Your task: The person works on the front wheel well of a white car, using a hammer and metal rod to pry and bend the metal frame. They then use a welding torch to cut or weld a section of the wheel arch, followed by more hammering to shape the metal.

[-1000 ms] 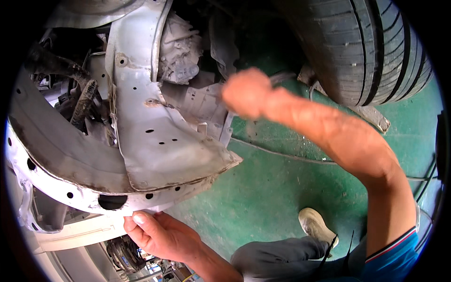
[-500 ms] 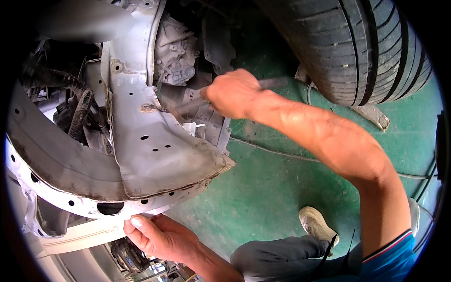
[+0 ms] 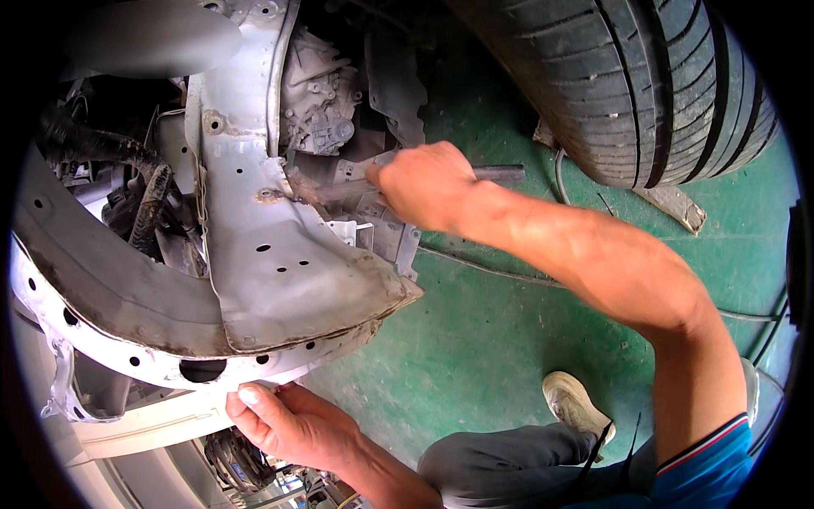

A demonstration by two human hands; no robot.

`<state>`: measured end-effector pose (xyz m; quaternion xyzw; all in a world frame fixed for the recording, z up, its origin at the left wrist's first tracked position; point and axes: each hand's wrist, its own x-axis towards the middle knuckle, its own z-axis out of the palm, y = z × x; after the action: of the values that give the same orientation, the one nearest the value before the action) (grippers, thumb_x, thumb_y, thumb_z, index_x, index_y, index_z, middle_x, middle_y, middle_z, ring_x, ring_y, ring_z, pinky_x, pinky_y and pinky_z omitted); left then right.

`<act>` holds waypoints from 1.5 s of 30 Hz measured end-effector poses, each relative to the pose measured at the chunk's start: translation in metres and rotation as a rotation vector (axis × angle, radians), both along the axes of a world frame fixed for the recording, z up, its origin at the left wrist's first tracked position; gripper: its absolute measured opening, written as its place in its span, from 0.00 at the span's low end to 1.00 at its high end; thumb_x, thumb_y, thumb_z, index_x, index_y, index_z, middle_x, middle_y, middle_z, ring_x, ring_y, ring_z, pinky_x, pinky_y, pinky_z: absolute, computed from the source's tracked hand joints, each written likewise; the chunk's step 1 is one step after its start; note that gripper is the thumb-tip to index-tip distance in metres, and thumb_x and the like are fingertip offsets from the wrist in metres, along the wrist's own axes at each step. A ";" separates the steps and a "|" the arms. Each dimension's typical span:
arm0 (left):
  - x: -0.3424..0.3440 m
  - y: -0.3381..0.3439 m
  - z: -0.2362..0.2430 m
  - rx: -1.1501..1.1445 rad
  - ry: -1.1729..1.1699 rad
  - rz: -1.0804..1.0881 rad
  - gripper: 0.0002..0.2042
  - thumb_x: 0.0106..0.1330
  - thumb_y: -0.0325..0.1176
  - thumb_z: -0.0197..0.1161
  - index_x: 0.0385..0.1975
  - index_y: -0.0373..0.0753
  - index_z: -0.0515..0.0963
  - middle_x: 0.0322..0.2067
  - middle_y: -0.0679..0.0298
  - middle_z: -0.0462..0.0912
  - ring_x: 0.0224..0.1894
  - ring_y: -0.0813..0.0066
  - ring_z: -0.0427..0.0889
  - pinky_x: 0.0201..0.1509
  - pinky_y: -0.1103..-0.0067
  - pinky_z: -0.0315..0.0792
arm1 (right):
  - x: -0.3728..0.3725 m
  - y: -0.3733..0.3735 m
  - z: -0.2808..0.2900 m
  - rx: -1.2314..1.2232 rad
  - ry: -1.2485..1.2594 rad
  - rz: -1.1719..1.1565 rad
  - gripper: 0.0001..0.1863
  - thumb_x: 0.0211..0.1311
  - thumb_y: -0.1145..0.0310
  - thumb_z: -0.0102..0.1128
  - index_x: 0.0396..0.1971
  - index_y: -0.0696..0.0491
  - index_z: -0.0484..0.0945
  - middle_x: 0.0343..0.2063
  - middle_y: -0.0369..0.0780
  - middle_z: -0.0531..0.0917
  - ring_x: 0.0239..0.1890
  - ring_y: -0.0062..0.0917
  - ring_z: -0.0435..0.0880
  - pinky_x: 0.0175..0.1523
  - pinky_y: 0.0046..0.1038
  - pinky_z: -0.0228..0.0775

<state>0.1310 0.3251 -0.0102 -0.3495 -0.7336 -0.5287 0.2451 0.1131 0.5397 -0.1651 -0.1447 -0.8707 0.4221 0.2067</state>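
Observation:
A grey sheet-metal car body panel [image 3: 280, 220] with several holes fills the left middle. My right hand [image 3: 428, 187] is closed around a hammer-like tool with a straight shaft [image 3: 500, 174]. Its shaft end sticks out to the right of my fist. The other end is blurred beside a rusty, creased spot [image 3: 270, 196] on the panel's right edge; whether it touches cannot be made out. My left hand [image 3: 292, 424] grips the white lower flange [image 3: 153, 365] of the panel from below, thumb on the near side and fingers partly hidden.
A large tyre [image 3: 627, 93] stands at the upper right. A flat wooden piece [image 3: 674, 210] and a thin hose [image 3: 492, 270] lie on the green floor [image 3: 475, 339]. A dirty metal housing [image 3: 318, 102] and dark hoses [image 3: 148, 199] sit inside the bodywork. My shoe [image 3: 577, 405] is at the lower right.
My right hand and the tool's shaft have shifted slightly down and right. The shaft end is sharper now than before. My left hand stays at the flange.

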 end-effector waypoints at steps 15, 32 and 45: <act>0.000 -0.007 0.003 -0.028 -0.002 -0.011 0.13 0.75 0.37 0.56 0.44 0.32 0.72 0.40 0.61 0.77 0.44 0.76 0.72 0.52 0.76 0.67 | -0.003 -0.006 -0.022 0.065 -0.180 0.121 0.11 0.59 0.71 0.52 0.33 0.52 0.85 0.38 0.44 0.87 0.45 0.38 0.86 0.47 0.39 0.78; -0.007 -0.009 0.000 -0.001 -0.009 -0.015 0.13 0.75 0.38 0.56 0.44 0.33 0.71 0.39 0.62 0.76 0.42 0.77 0.72 0.50 0.76 0.67 | 0.001 -0.023 0.000 0.380 -0.220 0.326 0.08 0.56 0.69 0.59 0.33 0.50 0.86 0.35 0.40 0.88 0.42 0.34 0.87 0.43 0.36 0.78; 0.006 -0.004 0.003 -0.107 -0.016 0.041 0.16 0.75 0.38 0.56 0.51 0.30 0.71 0.44 0.59 0.77 0.45 0.75 0.73 0.52 0.74 0.69 | 0.026 -0.051 -0.069 0.023 -0.363 0.137 0.08 0.57 0.72 0.54 0.31 0.53 0.83 0.32 0.44 0.86 0.38 0.32 0.87 0.39 0.37 0.77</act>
<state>0.1373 0.3209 -0.0076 -0.3426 -0.7699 -0.4864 0.2308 0.1391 0.4883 -0.2342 -0.1563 -0.9062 0.3924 0.0188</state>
